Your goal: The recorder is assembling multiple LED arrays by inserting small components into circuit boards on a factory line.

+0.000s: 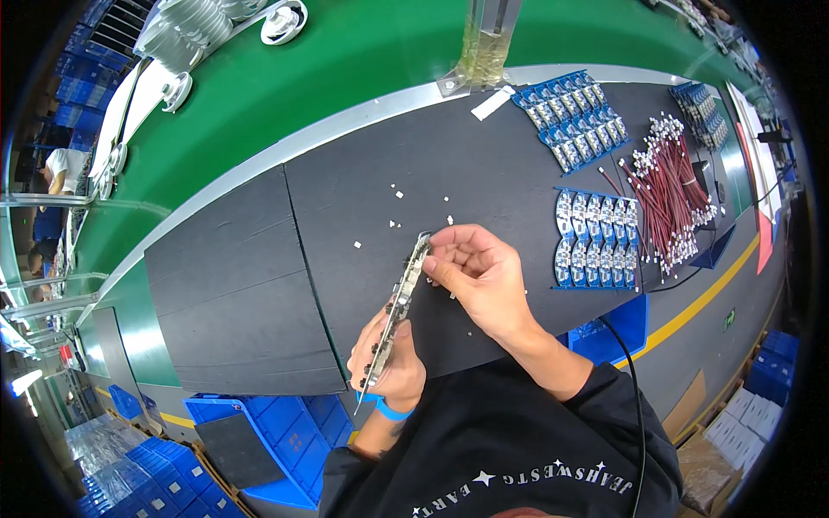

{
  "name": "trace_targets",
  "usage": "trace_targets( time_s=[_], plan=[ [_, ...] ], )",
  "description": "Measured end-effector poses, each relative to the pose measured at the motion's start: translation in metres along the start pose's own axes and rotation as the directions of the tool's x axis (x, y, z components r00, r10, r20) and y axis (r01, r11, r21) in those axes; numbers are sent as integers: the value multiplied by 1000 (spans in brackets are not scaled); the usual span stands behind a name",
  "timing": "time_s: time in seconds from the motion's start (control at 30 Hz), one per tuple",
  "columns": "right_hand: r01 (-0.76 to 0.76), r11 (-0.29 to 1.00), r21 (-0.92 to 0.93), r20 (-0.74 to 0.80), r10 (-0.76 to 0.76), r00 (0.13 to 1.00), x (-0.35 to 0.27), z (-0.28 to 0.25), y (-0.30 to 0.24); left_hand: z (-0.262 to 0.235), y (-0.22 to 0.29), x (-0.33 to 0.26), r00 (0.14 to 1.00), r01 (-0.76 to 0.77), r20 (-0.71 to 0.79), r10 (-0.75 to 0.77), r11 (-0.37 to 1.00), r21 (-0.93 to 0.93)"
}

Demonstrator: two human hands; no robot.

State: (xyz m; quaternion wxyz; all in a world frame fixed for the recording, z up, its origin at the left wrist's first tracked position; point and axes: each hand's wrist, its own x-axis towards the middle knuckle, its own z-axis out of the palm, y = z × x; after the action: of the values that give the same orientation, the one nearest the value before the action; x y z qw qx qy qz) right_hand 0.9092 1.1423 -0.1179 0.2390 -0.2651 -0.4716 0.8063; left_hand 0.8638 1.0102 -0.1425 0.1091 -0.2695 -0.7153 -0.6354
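Observation:
A circuit board panel (395, 315), seen nearly edge-on and tilted upward, is held above the dark mat. My left hand (393, 367) is wrapped round its lower end, with a blue band on the wrist. At the upper end, the bent thumb and fingers of my right hand (484, 276) grip the panel's edge. The exact contact of those fingertips is partly hidden. Small white pieces (398, 194) lie scattered on the mat around the panel's upper end.
Blue board panels (596, 239) lie on the right, with another group (572, 121) behind them. Beside them is a heap of red wires with white connectors (669, 198). A metal post (488, 52) stands at the back. Blue bins (276, 440) stand below the front edge.

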Motion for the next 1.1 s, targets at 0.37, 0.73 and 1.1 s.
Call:
trace_targets(
  time_s=[0.37,0.73,1.1],
  plan=[
    [43,996,82,27,-46,999,-3,3,-8,1,-1,-4,999,23,33,-22,999,-34],
    [67,997,48,57,-70,996,0,4,-13,-1,-2,-2,999,21,45,-21,1000,20],
    [188,971,150,-65,-180,982,-4,10,-11,0,1,-2,998,24,55,-25,1000,15]
  ],
)
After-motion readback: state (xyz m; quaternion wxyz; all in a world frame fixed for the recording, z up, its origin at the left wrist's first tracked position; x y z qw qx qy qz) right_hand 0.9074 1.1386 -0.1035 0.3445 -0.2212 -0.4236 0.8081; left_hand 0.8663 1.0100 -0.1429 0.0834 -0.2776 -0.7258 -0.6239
